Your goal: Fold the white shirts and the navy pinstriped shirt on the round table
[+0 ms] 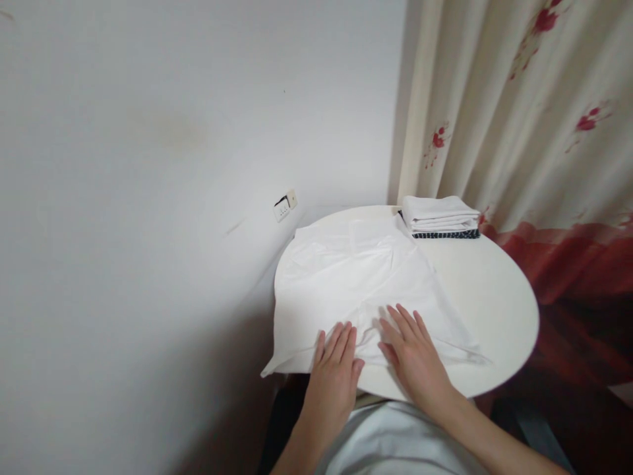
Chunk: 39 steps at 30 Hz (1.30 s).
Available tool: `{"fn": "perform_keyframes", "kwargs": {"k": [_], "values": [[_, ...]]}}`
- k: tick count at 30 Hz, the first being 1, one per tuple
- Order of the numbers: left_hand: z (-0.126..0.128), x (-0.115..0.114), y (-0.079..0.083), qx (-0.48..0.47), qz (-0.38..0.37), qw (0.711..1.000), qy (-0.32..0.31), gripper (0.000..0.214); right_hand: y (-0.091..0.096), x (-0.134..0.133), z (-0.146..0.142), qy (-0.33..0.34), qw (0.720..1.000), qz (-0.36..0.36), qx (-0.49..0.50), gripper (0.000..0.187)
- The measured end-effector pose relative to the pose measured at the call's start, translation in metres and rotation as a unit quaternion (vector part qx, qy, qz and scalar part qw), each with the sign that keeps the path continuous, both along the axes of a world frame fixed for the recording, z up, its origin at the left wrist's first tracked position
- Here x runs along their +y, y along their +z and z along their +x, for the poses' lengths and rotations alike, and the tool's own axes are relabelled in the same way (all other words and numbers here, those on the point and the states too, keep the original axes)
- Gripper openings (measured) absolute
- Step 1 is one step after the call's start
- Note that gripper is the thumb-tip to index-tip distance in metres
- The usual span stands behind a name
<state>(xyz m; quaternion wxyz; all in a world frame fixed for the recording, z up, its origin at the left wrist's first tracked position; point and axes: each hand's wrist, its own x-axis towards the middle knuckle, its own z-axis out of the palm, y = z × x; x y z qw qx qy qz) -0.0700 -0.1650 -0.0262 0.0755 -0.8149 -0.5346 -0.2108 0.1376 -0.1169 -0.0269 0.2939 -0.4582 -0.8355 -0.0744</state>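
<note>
A white cloth (341, 284) lies spread over the left and middle of a round white table (499, 297). Creases run across it, and its near left corner hangs past the table's edge. My left hand (333, 369) rests flat on the near part of the cloth with its fingers stretched forward. To the right, my right hand (413, 356) has its fingers spread on the cloth, close to a small bunched fold. Neither hand grips anything.
A stack of folded white cloths (440, 214) stands at the table's back right, with a dark patterned piece (448, 234) beneath. A white wall with a socket (281, 210) borders the table on the left. A floral curtain (494, 119) hangs behind at the right.
</note>
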Motion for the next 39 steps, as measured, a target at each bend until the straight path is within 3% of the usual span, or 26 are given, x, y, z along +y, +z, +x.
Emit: {"fn": "perform_keyframes", "kwargs": {"k": [7,11,14,17,21,28,33,39], "values": [[0.000,0.001,-0.002,-0.057,-0.004,0.998,0.024,0.052,0.003,-0.004,0.012,0.014,0.998,-0.028,0.057,0.033],[-0.036,0.003,0.003,-0.131,0.017,0.987,0.089,0.036,0.002,-0.006,0.034,-0.001,0.996,-0.063,0.069,0.032],[-0.073,-0.003,0.009,-0.153,-0.015,0.982,0.107,0.025,-0.004,-0.007,0.055,-0.022,0.997,-0.056,0.056,0.031],[-0.103,-0.012,0.011,-0.161,-0.054,0.980,0.102,0.031,-0.009,-0.010,0.073,-0.046,0.998,-0.026,0.046,0.032],[-0.126,-0.020,0.004,-0.176,-0.082,0.974,0.112,0.037,-0.012,-0.017,0.096,-0.079,0.996,0.008,0.040,0.032],[-0.136,-0.021,-0.010,-0.202,-0.080,0.970,0.108,0.041,-0.017,-0.020,0.123,-0.091,0.995,0.004,0.046,0.032],[-0.143,-0.017,-0.021,-0.214,-0.028,0.964,0.157,0.047,-0.011,-0.007,0.116,-0.130,0.989,-0.019,0.061,0.039],[-0.141,-0.022,-0.039,-0.242,-0.045,0.949,0.196,0.054,-0.015,0.002,0.107,-0.183,0.981,0.007,0.071,0.047]]}}
